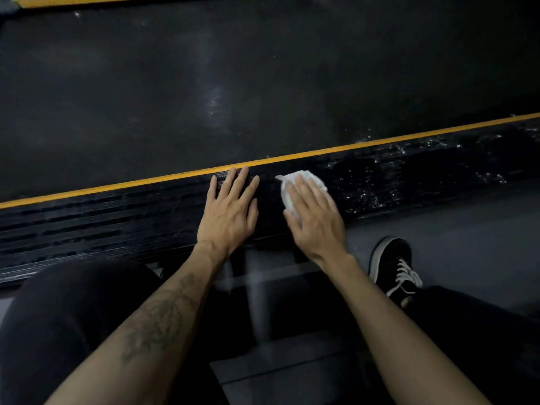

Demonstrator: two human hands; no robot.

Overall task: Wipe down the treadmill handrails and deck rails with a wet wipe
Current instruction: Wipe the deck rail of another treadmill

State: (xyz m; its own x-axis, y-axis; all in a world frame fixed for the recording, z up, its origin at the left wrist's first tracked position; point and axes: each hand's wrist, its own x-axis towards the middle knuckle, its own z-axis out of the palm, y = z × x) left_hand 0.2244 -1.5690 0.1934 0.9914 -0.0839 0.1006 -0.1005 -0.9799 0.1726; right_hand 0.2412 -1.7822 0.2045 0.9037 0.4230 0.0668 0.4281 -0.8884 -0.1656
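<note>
I'm wiping the near deck rail [117, 217]: right hand [314, 217] presses the wet wipe [304, 178] flat, left hand [230, 206] splayed, bracing. Next, sweep right over the speckled stretch.

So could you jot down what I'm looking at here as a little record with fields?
setting: treadmill seen from above, person crouched beside it
surface being cleaned: black ribbed deck rail with a yellow stripe
left hand: flat on the rail, fingers spread, holding nothing
right hand: pressing a white wet wipe onto the rail
rail to the right: glistening specks
also visible: black shoe, white laces
</note>
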